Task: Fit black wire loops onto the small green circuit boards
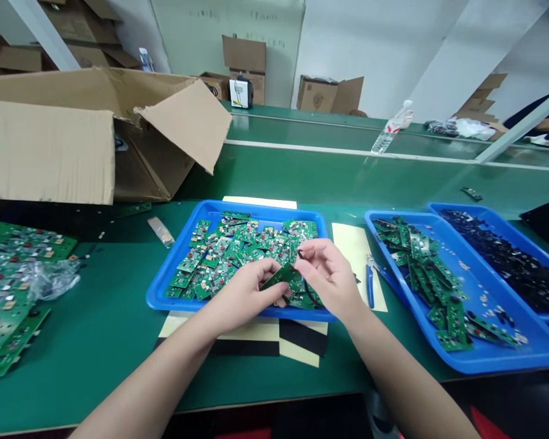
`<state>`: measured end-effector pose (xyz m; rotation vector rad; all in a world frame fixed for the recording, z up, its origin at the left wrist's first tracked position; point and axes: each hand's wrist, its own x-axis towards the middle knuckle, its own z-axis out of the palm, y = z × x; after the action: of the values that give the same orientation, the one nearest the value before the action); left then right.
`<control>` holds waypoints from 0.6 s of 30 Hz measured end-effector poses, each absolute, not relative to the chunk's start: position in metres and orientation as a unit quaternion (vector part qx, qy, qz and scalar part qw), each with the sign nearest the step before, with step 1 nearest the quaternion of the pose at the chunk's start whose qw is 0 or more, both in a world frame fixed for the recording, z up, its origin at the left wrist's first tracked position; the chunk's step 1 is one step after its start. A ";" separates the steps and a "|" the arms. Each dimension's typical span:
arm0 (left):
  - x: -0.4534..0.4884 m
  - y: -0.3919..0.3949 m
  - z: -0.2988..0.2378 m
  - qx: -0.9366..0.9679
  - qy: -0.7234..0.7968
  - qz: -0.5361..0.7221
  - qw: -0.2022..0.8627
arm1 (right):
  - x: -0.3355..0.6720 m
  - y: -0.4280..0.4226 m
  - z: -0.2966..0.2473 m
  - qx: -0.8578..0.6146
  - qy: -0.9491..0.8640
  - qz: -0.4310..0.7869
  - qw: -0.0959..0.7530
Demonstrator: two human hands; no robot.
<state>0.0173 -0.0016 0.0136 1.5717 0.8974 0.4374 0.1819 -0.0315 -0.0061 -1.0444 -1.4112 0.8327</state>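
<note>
The head-worn camera looks forward and down from over the near edge of the green workbench (119,341), close above the left hand (249,286) and right hand (332,277), its wide view reaching the white wall (370,49) behind.

- Circuit boards (251,244) in the middle tray (320,314), on the surface (110,347)
- Pliers (370,286) between middle tray and right tray (478,299)
- Outer tray (466,208) farther right
- Board panels (9,262) left, cardboard box (46,146) behind
- Bottle (388,131) behind right tray
</note>
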 end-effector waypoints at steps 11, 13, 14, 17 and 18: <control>0.023 -0.001 0.017 0.559 0.327 0.221 0.729 | 0.189 -0.034 -0.008 -0.428 -0.748 0.140 0.488; 0.023 -0.002 0.016 0.560 0.320 0.220 0.732 | 0.188 -0.035 -0.008 -0.403 -0.780 0.111 0.465; 0.024 -0.002 0.015 0.561 0.316 0.221 0.732 | 0.188 -0.035 -0.009 -0.398 -0.789 0.101 0.457; 0.024 -0.003 0.015 0.573 0.309 0.225 0.725 | 0.186 -0.036 -0.009 -0.407 -0.801 0.092 0.430; 0.024 -0.003 0.015 0.574 0.307 0.227 0.724 | 0.185 -0.036 -0.010 -0.412 -0.801 0.092 0.425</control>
<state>0.0242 -0.0030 0.0147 1.2676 0.6783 0.5018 0.1855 -0.0362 -0.0096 -1.0308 -2.0028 0.2295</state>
